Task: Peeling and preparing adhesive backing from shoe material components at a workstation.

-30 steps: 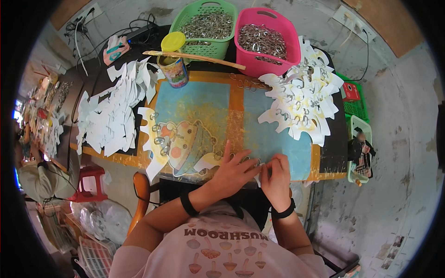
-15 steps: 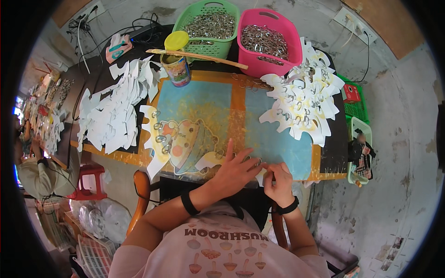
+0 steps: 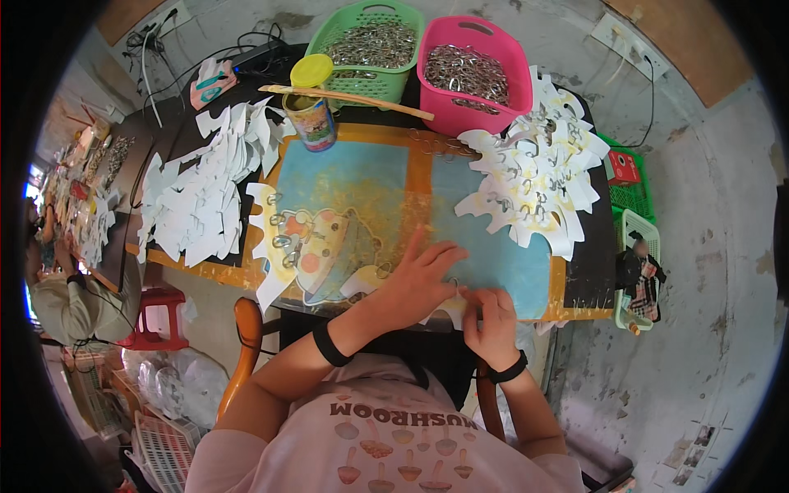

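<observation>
My left hand [image 3: 421, 279] lies palm down over a white cut-out piece [image 3: 360, 280] at the table's near edge, its fingers stretched and spread. Close to its lower fingers is a small metal ring [image 3: 456, 284]. My right hand [image 3: 491, 327] is closed in a pinch beside them at the same edge; what its fingers hold is hidden. White also shows between the two hands. Left of them lies another white piece [image 3: 275, 287] with metal rings on yellow smears. Beneath it is a mat printed with a cartoon figure in a cup [image 3: 333, 255].
Blank white cut-outs [image 3: 193, 201] are piled left; cut-outs with rings [image 3: 538, 177] are heaped right. Green [image 3: 329, 37] and pink [image 3: 526, 62] baskets of rings stand behind. A stick [image 3: 362, 100] lies across an open can [image 3: 314, 131]. Another person's sleeve [image 3: 78, 308] shows far left.
Both hands stay at the near edge, with small finger shifts. My left hand's fingers have risen slightly, and the metal ring near them shows more plainly. The view has shifted a little.
</observation>
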Action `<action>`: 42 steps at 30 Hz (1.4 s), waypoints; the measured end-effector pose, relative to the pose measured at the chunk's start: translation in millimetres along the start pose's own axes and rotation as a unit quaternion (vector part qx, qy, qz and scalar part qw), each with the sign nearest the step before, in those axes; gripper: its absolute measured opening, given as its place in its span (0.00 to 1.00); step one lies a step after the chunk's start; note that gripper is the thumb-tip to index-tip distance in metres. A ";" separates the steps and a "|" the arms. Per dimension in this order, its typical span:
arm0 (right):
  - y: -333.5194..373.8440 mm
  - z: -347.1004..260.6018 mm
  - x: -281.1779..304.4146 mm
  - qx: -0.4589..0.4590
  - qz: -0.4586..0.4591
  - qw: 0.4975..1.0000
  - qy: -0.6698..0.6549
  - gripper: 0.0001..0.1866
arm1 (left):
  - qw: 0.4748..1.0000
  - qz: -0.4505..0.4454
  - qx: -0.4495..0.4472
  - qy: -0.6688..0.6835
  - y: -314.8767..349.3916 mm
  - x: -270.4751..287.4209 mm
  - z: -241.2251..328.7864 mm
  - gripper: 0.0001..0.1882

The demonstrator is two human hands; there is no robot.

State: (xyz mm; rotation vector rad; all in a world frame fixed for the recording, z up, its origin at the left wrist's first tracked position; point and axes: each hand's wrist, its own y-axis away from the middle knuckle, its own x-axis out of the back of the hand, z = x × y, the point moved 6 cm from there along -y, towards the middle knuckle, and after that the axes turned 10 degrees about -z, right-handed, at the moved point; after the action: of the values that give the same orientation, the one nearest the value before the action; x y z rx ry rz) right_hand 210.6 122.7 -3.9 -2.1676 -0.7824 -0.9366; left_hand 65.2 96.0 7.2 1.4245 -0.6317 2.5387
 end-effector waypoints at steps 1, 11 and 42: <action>0.9 0.8 0.3 -0.009 0.008 1.000 0.000 0.17 | 1.000 -0.003 -0.008 -0.025 -0.1 1.8 3.1 0.05; -0.7 -5.8 3.4 0.035 -0.088 0.992 0.078 0.19 | 0.996 -0.033 0.010 -0.079 21.9 -16.6 12.8 0.11; -4.2 -2.0 5.1 0.044 -0.082 0.995 0.046 0.12 | 0.996 0.026 0.079 0.017 26.5 -24.8 9.2 0.08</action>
State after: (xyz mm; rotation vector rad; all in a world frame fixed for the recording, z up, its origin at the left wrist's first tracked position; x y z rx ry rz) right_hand 209.7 125.1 2.5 -1.9931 -0.9496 -1.0545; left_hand 76.5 69.7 -17.0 1.4282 -0.4787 2.7003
